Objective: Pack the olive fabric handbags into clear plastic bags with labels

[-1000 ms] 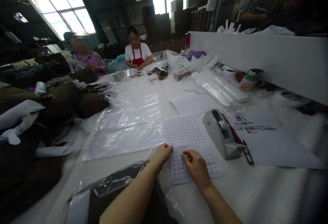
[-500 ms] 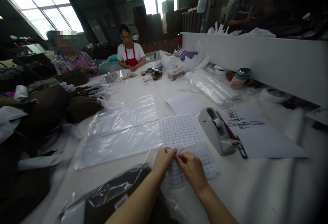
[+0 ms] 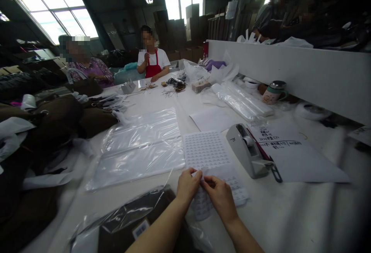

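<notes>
My left hand (image 3: 187, 185) is closed, its thumb and forefinger pinching the upper edge of a small-print label sheet (image 3: 203, 206). Close beside it, my right hand (image 3: 222, 197) pinches at the same edge, fingertips almost meeting the left ones; any single label between them is too small to make out. Under and beyond the hands lies another white sheet printed with rows of tiny labels (image 3: 207, 148). Below my left forearm is a dark olive item in clear plastic (image 3: 123, 231), with a barcode tag (image 3: 141, 228).
A grey tape dispenser (image 3: 246, 154) stands right of the labels, beside handwritten paper (image 3: 301, 160). Flat clear plastic bags (image 3: 142, 148) lie to the left, dark fabric goods (image 3: 55, 118) beyond them. A mug (image 3: 274, 92) stands by the white partition (image 3: 290, 67). Two people (image 3: 153, 60) sit across the table.
Both hands stay pinched at the label sheet, with small finger shifts. The view has tilted slightly. The person in the red apron has raised one hand toward the head.
</notes>
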`<state>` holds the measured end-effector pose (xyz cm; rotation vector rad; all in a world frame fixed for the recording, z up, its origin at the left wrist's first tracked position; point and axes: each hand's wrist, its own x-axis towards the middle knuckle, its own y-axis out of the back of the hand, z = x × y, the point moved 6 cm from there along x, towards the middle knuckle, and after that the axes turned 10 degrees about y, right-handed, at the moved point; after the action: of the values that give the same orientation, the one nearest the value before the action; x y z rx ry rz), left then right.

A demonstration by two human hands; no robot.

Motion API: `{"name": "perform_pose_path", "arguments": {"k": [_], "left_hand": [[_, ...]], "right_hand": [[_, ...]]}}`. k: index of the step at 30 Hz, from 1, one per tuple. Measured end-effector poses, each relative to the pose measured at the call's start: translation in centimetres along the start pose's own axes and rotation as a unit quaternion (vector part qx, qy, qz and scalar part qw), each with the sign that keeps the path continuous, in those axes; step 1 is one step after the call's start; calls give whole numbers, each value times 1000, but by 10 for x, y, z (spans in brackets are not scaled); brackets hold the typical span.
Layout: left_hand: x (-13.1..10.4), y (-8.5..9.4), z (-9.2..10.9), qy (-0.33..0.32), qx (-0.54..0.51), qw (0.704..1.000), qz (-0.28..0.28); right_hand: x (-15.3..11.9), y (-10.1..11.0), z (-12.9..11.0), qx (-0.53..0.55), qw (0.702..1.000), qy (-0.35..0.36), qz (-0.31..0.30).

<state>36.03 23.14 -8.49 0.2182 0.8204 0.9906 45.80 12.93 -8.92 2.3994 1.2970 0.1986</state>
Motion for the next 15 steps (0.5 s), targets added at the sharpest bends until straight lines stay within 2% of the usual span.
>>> {"name": "perform_pose_path", "arguments": {"k": [9,15], "left_hand": [[2,2,7,-4,46,999,-7],[10,8,9,-14,44,999,-5]], "right_hand": [[-2,0,-6,-34,999,-4,20],[-6,2,-3,54,998,-4,29]]}}
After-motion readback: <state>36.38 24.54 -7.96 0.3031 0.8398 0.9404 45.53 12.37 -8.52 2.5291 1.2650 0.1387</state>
